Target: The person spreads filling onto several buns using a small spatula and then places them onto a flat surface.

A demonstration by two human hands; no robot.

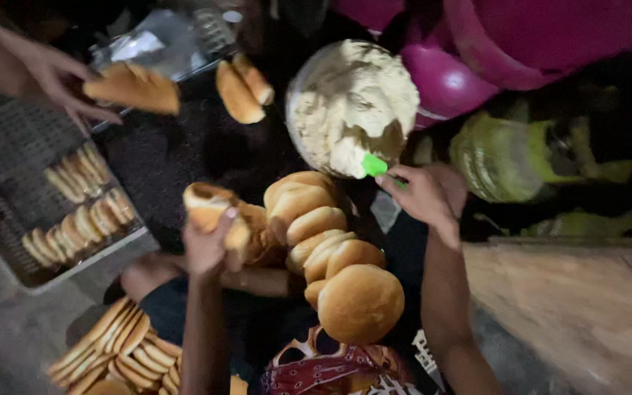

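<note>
Dim floor: left hand fingers pinching split bun; right hand fingers gripping green spatula.

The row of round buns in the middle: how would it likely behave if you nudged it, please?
The buns look puffy, so probably light and easily squashed. They lean on each other on edge, so a nudge might topple the row or set some rolling.

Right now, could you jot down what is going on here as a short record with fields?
left hand: holds a split bun
right hand: grips a green spatula, its tip in the cream
bowl of cream: pale filling, heaped
row of buns: in front of the person
tray: buns in rows
another person's hand: holds a bun
</note>
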